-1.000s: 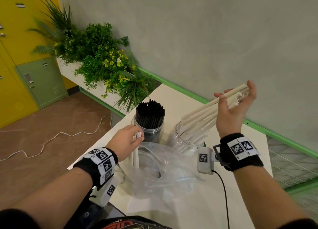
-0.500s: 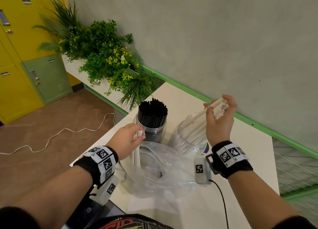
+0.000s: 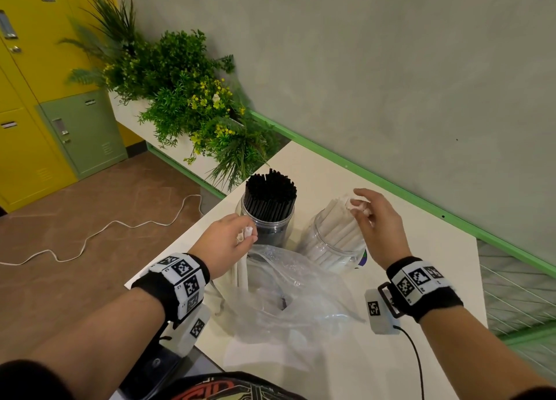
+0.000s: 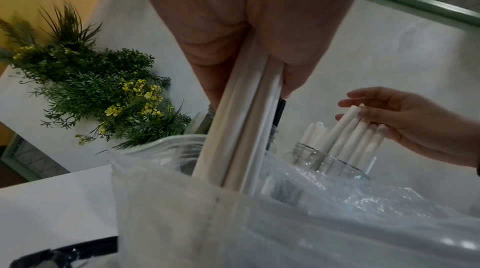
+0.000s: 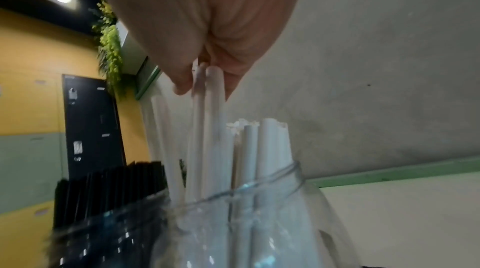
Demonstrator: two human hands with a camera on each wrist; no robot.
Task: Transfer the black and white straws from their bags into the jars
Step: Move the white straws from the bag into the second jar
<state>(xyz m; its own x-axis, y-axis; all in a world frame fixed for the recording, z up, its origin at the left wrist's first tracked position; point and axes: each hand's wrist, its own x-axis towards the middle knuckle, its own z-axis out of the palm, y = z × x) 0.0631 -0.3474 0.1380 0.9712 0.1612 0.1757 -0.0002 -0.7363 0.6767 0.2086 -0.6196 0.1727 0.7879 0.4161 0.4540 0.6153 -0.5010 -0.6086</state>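
With our right hand (image 3: pixel 377 225) we touch the white straws (image 3: pixel 337 234) in their jar (image 3: pixel 328 249), fingers loose, to settle them. Our left hand (image 3: pixel 228 243) grips more straws (image 4: pixel 241 128), upright in the bag (image 3: pixel 288 294) at the table's (image 3: pixel 421 279) near edge.
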